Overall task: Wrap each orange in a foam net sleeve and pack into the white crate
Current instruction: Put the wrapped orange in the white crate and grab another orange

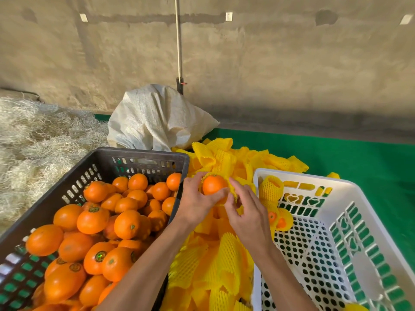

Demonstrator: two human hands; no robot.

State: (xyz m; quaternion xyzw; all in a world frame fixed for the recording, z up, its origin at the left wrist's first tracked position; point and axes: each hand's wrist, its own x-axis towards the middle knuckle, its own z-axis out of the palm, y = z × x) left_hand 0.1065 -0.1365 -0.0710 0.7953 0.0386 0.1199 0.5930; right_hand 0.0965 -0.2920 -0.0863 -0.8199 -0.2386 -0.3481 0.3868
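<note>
Two hands at frame centre: left grip [195, 203] curled round orange [213, 184], right grip [244, 212] pinching foam net sleeve [233, 199] half over it. White crate [359, 254] at 4 o'clock, black crate [143, 154] at 8.

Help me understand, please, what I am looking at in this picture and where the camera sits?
The single view comes from a camera worn on a person's head, looking down at bare hands; there is no machine. The left hand holds an orange, while the right hand pulls a yellow foam net sleeve around it. A dark crate of loose oranges stands left, a pile of sleeves lies in the middle, and the white crate, right, holds a few wrapped oranges. All rest on a green surface.
</note>
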